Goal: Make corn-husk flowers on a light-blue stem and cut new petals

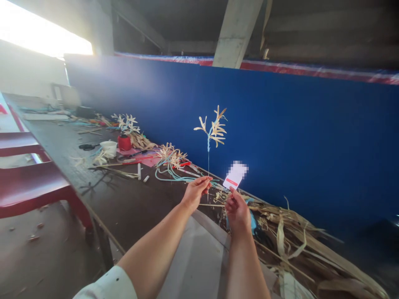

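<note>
Straw-coloured papery spray (209, 138) is standing upright above left fingers (203, 180) pinching its thin stem (208, 162), right fingers (233, 195) holding a white-and-red card (232, 182) to its right.

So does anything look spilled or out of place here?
Nothing looks clearly broken, just untidy: small scraps litter the floor by the nearer red seat, and dry husks sprawl loosely beside the right hand. Oddly, the card it holds is partly pixelated.
</note>
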A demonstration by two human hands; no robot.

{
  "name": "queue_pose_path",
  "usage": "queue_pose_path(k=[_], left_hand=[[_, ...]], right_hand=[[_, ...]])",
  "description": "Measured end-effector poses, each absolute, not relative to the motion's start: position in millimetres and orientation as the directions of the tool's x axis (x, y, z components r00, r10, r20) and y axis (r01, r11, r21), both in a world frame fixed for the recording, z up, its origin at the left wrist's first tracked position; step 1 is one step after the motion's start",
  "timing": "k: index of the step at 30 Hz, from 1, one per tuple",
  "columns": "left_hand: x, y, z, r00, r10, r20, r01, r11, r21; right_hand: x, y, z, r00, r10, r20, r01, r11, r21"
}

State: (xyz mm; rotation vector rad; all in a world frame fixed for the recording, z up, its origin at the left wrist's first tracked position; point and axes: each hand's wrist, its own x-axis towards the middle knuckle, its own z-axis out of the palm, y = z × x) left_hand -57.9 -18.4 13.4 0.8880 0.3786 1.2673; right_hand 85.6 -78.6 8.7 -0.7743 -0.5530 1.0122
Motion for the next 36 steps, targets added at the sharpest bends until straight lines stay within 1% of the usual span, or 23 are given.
queue_pose_path(k=[4,7,10,13,17,21,23,27,31,36], left_hand=[[-58,-18,12,0.379,0.903,0.203,-0.711,0.144,0.689],[-58,-20,12,0.451,0.866,0.214,-0.733,0.223,0.643],[-59,-22,13,0.504,0.833,0.228,-0.718,0.258,0.646],[-58,-23,11,0.516,0.832,0.205,-0.678,0.249,0.692],[-57,-21,10,0.469,0.865,0.180,-0.645,0.196,0.739],[-57,-21,9,0.473,0.860,0.192,-0.640,0.185,0.746],[-57,-21,9,0.491,0.852,0.183,-0.630,0.202,0.750],[-58,-22,9,0.515,0.844,0.152,-0.603,0.231,0.763],[-58,-24,10,0.514,0.844,0.151,-0.594,0.223,0.773],[-57,-25,13,0.475,0.863,0.169,-0.603,0.180,0.777]], right_hand=[[85,-80,9,0.433,0.900,0.061,-0.538,0.312,-0.783],[85,-80,9,0.441,0.895,0.069,-0.511,0.313,-0.801],[83,-79,8,0.433,0.897,0.091,-0.472,0.311,-0.825],[79,-79,7,0.377,0.920,0.104,-0.411,0.267,-0.872],[73,-79,6,0.270,0.959,0.083,-0.327,0.172,-0.929],[67,-82,6,0.117,0.982,0.147,-0.206,0.169,-0.964],[65,-83,6,0.069,0.988,0.139,-0.137,0.147,-0.980],[62,-83,5,0.080,0.990,0.118,-0.089,0.125,-0.988],[61,-81,4,0.087,0.987,0.132,-0.098,0.140,-0.985],[62,-80,5,0.086,0.990,0.114,-0.123,0.124,-0.985]])
